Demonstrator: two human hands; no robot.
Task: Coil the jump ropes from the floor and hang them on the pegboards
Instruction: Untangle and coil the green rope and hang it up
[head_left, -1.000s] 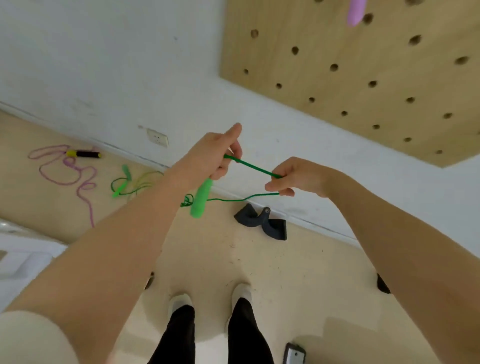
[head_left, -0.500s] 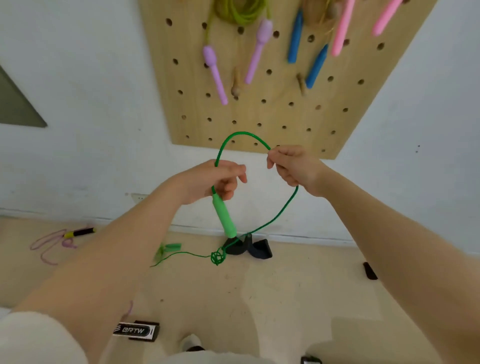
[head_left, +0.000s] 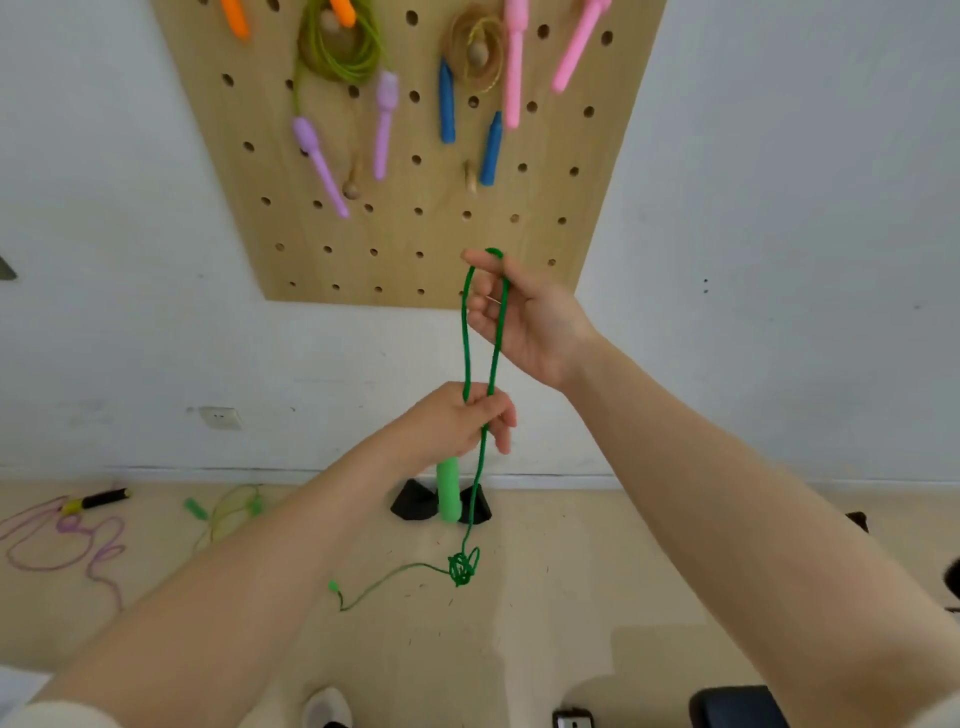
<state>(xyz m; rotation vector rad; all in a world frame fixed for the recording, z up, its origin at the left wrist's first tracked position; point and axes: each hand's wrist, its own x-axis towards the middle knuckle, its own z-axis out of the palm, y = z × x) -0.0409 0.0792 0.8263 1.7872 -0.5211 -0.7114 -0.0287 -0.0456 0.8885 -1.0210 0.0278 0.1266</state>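
Beige flooring (head_left: 597, 613) lies nearest, carrying a knotted tangle of the thin green jump rope (head_left: 466, 332) and its far small end. The cord climbs to the left hand (head_left: 457, 423), whose fingers curl round the smooth light-green handle (head_left: 448, 491) and both strands. Above it the right hand (head_left: 524, 317) is raised palm-out, fingers pinching the top of a narrow loop — one long loop, two strands. Farther off, two more ropes lie on the floor: a purple rope (head_left: 62, 545) and a yellow-green rope (head_left: 228, 512). On the white wall hangs one wooden pegboard (head_left: 415, 228), drilled with round holes, holding coiled ropes with purple, blue, pink and orange handles.
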